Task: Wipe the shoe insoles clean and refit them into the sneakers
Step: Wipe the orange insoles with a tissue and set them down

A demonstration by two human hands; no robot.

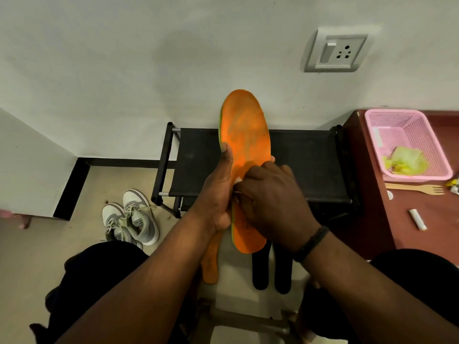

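One orange foam insole (244, 135) gripped by left hand (217, 194), right hand (270, 202) rubbing

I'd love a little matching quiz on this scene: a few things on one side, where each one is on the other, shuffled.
Things:
1. Held orange insole
2. Black insoles
3. Sneakers
4. Wooden fork

Places:
A. On the floor, left of the black rack
B. On the red-brown table, beside the pink basket
C. In the left hand, with the right hand rubbing it
D. On the floor between the knees

Pairs: 1-C, 2-D, 3-A, 4-B
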